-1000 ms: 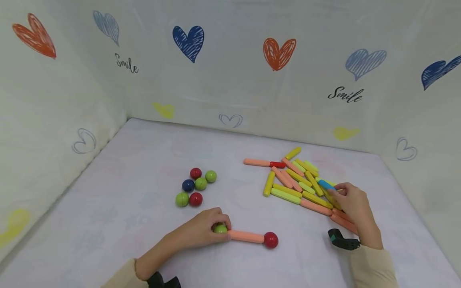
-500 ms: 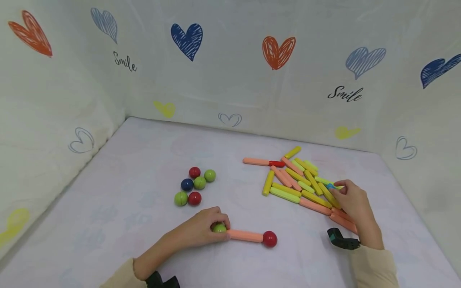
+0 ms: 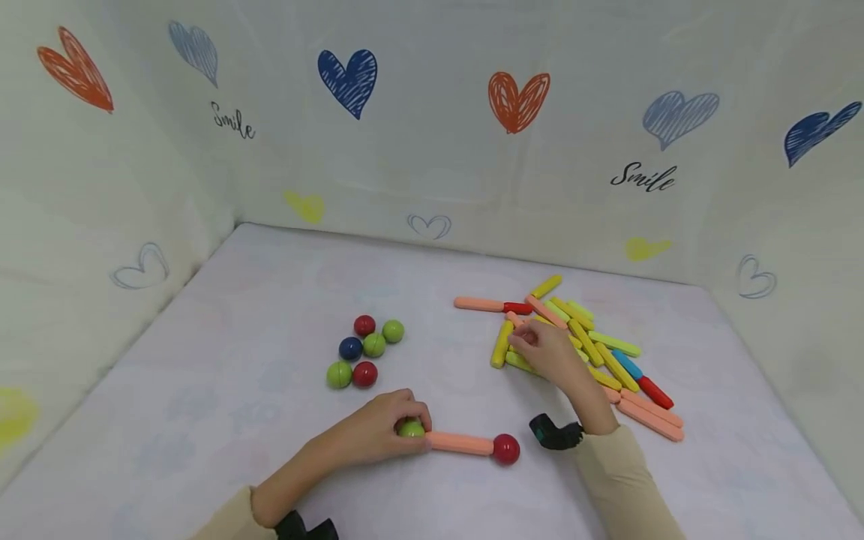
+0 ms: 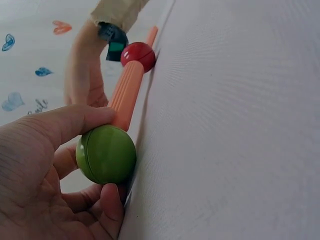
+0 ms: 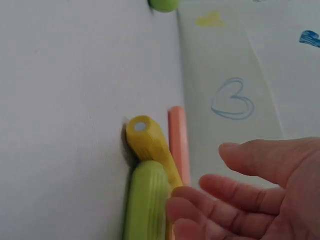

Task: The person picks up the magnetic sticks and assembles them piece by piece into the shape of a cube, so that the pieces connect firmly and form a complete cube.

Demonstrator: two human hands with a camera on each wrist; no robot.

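Observation:
In the head view my left hand (image 3: 374,427) grips a green ball (image 3: 411,428). A salmon stick (image 3: 462,442) joins that ball to a glossy red ball (image 3: 506,449); the left wrist view shows the thumb against the ribbed stick's (image 4: 127,95) near end. My right hand (image 3: 553,356) hovers over the left side of a pile of coloured sticks and hides part of it. In the right wrist view its fingers (image 5: 220,187) are loosely bent with nothing between them, near a yellow stick (image 5: 150,142) with a silvery end and a light green stick (image 5: 147,200).
Several loose balls, red, green and one blue (image 3: 350,348), lie together left of centre. At the pile's right edge a blue stick (image 3: 627,364) lies end to end with a red stick (image 3: 655,392). A printed cloth wall (image 3: 432,150) rises behind the table.
My right hand has left the blue stick at the pile's right side and moved left across the pile. The left hand stays on the green ball.

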